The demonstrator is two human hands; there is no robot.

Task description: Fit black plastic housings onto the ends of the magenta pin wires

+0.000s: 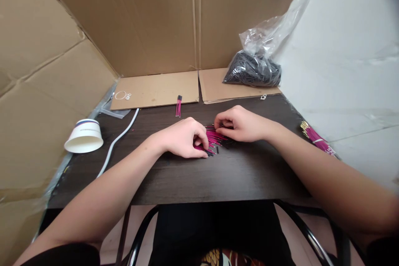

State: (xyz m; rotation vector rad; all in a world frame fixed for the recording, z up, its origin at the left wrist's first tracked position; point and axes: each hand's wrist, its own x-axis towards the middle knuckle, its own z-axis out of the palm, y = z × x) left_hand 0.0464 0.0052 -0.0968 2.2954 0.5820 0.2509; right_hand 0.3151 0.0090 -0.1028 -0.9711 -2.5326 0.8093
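A loose pile of short magenta wires (215, 136) lies on the dark table, some with black sleeves at their ends. My left hand (187, 138) is closed in a pinch at the pile's left side, with a few magenta wires showing between its fingers. On the opposite side, my right hand (239, 124) is curled with its fingertips at the wire ends; what they pinch is hidden. One loose black sleeve (217, 149) rests just in front of the pile. Farther back, a small bunch of magenta wires (178, 107) with black sleeved ends lies apart from both hands.
A clear bag of black pieces (253, 68) stands at the back right on cardboard. A tied bundle of magenta wires (319, 139) lies by the right edge. An upturned paper cup (84, 136) and a white cable (116, 139) are on the left. Cardboard walls (149, 16) enclose the back and left.
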